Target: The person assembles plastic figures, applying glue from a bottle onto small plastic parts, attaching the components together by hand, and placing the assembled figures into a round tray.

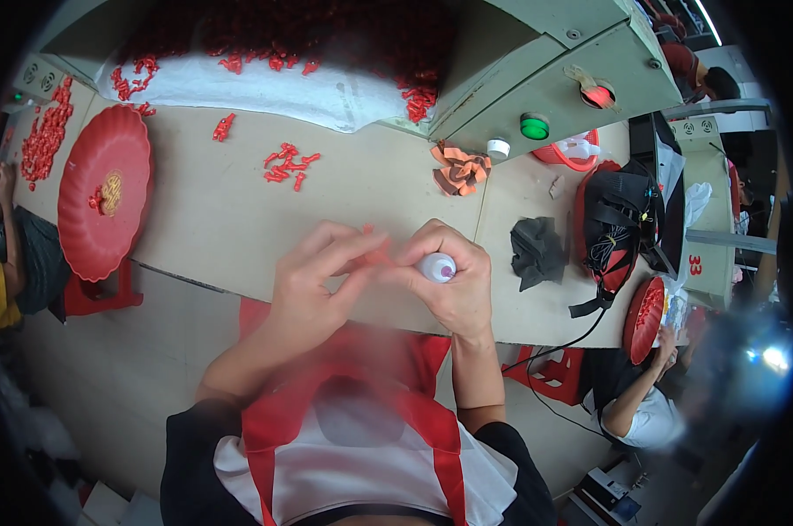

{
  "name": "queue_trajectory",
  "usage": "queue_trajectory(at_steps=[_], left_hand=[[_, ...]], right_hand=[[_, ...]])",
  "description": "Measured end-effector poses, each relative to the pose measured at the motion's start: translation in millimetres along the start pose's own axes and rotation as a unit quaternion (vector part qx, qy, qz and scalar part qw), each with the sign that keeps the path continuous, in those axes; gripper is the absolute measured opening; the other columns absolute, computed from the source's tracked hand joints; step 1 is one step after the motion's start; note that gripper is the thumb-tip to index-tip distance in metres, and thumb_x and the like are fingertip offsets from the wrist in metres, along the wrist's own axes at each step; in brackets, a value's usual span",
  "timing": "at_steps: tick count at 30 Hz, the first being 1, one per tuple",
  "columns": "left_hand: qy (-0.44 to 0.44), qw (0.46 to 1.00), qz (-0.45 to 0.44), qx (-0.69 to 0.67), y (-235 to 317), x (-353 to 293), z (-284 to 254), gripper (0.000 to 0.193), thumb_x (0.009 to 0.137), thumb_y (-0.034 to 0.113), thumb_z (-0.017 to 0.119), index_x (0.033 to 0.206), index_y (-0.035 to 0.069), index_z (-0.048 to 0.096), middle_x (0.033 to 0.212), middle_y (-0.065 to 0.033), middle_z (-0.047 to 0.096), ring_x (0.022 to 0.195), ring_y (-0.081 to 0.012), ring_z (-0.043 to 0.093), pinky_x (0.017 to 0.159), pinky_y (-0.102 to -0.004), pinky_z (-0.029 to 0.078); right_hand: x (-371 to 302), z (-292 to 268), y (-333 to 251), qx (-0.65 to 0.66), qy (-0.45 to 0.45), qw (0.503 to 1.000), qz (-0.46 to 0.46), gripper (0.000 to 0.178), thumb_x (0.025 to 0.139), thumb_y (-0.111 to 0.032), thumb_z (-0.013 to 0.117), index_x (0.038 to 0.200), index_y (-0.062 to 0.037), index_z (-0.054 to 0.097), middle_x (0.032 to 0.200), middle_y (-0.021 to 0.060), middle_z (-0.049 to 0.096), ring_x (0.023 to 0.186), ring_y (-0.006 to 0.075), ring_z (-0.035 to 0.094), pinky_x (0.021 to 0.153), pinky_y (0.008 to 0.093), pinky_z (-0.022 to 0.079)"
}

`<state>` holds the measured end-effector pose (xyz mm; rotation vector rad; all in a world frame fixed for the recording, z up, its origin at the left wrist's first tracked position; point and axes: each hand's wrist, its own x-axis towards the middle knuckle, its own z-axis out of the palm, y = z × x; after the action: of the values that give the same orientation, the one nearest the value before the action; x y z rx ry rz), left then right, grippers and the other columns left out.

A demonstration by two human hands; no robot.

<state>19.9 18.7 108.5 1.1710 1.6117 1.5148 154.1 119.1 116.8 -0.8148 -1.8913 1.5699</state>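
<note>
Over the front of the table, my two hands meet. Between the thumb and fingers of my left hand (318, 276) is a small red plastic piece (375, 254), blurred and partly covered by the fingers. My right hand (462, 289) is wrapped round a small white bottle (438, 267) with a purplish end pointing toward me; its other end is by the red piece, hidden by my fingers. Beyond my hands lies a loose group of small red pieces (287, 167), with another red piece (224, 127) farther left.
A green-grey machine (519, 96) with buttons stands at the back, red pieces heaped on its white cloth (239, 92). A red scalloped tray (120, 193) overhangs the left edge. Orange-brown fabric (460, 169), a black cloth (538, 250) and a black bag (615, 219) lie right. Co-workers sit either side.
</note>
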Motion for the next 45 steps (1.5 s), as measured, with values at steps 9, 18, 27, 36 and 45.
queue_trajectory(at_steps=[9,18,27,36,45], left_hand=[[-0.069,0.991,-0.062,-0.101,10.4,-0.3,-10.9,0.034,0.075,-0.002,0.065,0.109,-0.001,0.059,0.099,-0.0104,0.055,0.091,-0.0173,0.059,0.08,-0.0291,0.052],[-0.174,0.898,-0.263,-0.306,-20.9,3.7,-22.6,0.03,0.077,-0.001,0.062,0.106,-0.008,0.057,0.098,-0.0125,0.059,0.079,-0.0159,0.061,0.068,-0.0267,0.049],[-0.186,0.756,-0.307,-0.547,-47.1,3.1,-25.7,0.041,0.082,0.019,0.056,0.114,-0.006,0.048,0.097,-0.0178,0.057,0.085,-0.0255,0.062,0.072,-0.0293,0.056],[-0.182,0.568,-0.348,-0.724,-64.9,5.4,-15.9,0.043,0.086,0.028,0.054,0.116,-0.004,0.048,0.1,-0.0191,0.049,0.087,-0.0338,0.061,0.074,-0.0301,0.057],[-0.199,0.803,-0.282,-0.486,-48.5,5.2,-21.9,0.049,0.082,0.014,0.059,0.126,0.006,0.038,0.103,-0.0161,0.058,0.094,-0.0308,0.061,0.078,-0.0456,0.053]], right_hand=[[9.6,-10.3,3.3,-0.017,-0.062,0.998,0.002,0.03,0.057,-0.009,0.082,0.072,-0.0029,0.056,0.07,0.0025,0.057,0.062,0.012,0.055,0.056,0.0258,0.044],[10.1,-4.5,-4.0,-0.177,-0.046,0.98,-0.081,0.043,0.052,-0.03,0.084,0.069,-0.0054,0.054,0.067,0.0038,0.055,0.055,0.019,0.055,0.051,0.0276,0.043],[9.2,-9.9,-2.6,-0.13,0.0,0.989,-0.072,0.033,0.055,-0.021,0.082,0.073,-0.0058,0.058,0.071,0.0052,0.057,0.058,0.0167,0.056,0.054,0.0258,0.044],[42.2,-43.7,51.4,-0.494,0.171,0.852,-0.012,0.015,0.073,-0.012,0.068,0.085,-0.0037,0.064,0.078,0.0052,0.062,0.063,0.0157,0.058,0.058,0.0281,0.046],[22.3,-8.0,-38.1,-0.078,-0.103,0.991,-0.035,0.019,0.067,-0.003,0.072,0.085,0.0,0.066,0.071,0.0042,0.059,0.065,0.01,0.054,0.056,0.0216,0.041]])
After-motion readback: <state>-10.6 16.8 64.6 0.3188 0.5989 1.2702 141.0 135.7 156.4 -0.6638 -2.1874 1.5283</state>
